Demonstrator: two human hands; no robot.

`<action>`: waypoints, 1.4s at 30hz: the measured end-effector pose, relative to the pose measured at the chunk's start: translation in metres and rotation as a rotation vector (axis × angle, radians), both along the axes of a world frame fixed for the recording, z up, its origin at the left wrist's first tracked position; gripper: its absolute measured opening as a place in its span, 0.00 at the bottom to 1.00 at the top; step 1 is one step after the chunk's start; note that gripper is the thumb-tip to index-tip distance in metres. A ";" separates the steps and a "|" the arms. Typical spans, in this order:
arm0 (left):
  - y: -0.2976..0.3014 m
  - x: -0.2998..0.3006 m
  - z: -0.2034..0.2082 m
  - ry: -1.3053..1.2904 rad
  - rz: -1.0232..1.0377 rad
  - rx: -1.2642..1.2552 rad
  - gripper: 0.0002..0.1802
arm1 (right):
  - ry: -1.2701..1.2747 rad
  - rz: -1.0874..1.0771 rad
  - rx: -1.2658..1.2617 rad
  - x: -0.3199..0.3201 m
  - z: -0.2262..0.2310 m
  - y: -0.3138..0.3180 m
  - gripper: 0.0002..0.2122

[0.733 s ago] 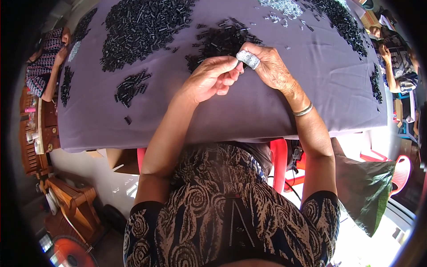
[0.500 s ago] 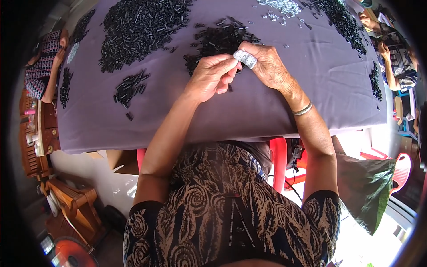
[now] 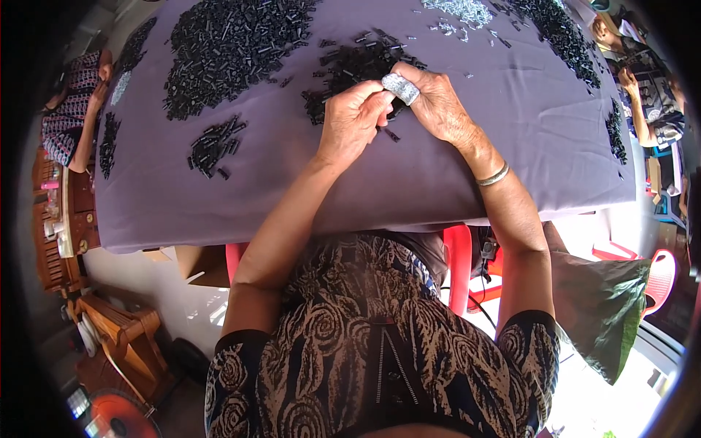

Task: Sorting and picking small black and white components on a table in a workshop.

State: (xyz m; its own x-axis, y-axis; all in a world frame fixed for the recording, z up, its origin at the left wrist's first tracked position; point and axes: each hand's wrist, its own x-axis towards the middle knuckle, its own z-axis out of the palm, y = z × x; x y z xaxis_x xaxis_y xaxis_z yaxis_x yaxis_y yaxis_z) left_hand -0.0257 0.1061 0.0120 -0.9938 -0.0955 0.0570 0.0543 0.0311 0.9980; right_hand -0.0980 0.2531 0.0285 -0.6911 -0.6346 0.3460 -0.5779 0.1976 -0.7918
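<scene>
My left hand (image 3: 349, 125) and my right hand (image 3: 440, 104) meet over the near side of a heap of small black tubular pieces (image 3: 365, 60). The fingers of my left hand are pinched together at their tips. My right hand is closed too, its thumb and fingers bent toward the left. A speckled white-and-grey band (image 3: 401, 88) is wrapped round a digit of my right hand, between the two hands. Whatever the fingertips hold is too small or hidden to make out. One loose black piece (image 3: 393, 135) lies just below the hands.
A purple-grey cloth (image 3: 467, 182) covers the table. A big black heap (image 3: 226, 51) lies far left, a smaller black pile (image 3: 214, 146) nearer. Clear pieces (image 3: 460, 11) and more black pieces (image 3: 558, 36) lie far right. Other people sit at the left (image 3: 73, 109) and right (image 3: 646, 95) sides.
My left hand has turned slightly, its wrist moving right. A loose black piece near the smaller left pile has shifted up close to it. A black piece below the hands has come into view.
</scene>
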 end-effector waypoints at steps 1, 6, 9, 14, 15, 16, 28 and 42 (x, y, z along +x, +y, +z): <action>0.002 0.000 0.000 0.031 0.012 0.070 0.08 | 0.011 0.023 -0.041 0.001 0.000 0.000 0.09; 0.000 -0.001 0.005 0.047 -0.017 0.334 0.10 | -0.357 -0.079 -0.135 -0.003 0.003 0.007 0.25; -0.003 -0.003 -0.002 0.138 -0.019 0.282 0.10 | -0.455 -0.040 -0.122 -0.003 0.007 0.010 0.31; 0.009 -0.001 -0.002 0.375 -0.023 0.377 0.10 | -1.036 0.325 -0.259 -0.001 -0.002 0.011 0.32; 0.009 -0.002 -0.005 0.378 -0.013 0.328 0.10 | -1.134 0.458 -0.302 -0.001 -0.005 0.012 0.28; 0.009 -0.003 -0.007 0.380 -0.002 0.277 0.10 | -1.146 0.341 -0.301 0.006 -0.002 0.008 0.24; 0.007 0.003 0.001 0.285 -0.136 0.346 0.13 | -1.336 0.463 -0.411 0.009 -0.007 0.003 0.20; 0.011 0.005 0.008 0.177 -0.208 0.446 0.17 | -1.405 0.430 -0.545 0.024 -0.012 -0.010 0.21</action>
State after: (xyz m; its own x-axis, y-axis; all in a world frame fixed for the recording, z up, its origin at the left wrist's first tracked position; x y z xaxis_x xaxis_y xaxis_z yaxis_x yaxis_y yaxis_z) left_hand -0.0209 0.1168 0.0198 -0.9732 0.0499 0.2243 0.1826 -0.4247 0.8867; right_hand -0.0741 0.2434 0.0161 -0.4517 -0.8794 -0.1502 0.7205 -0.2603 -0.6428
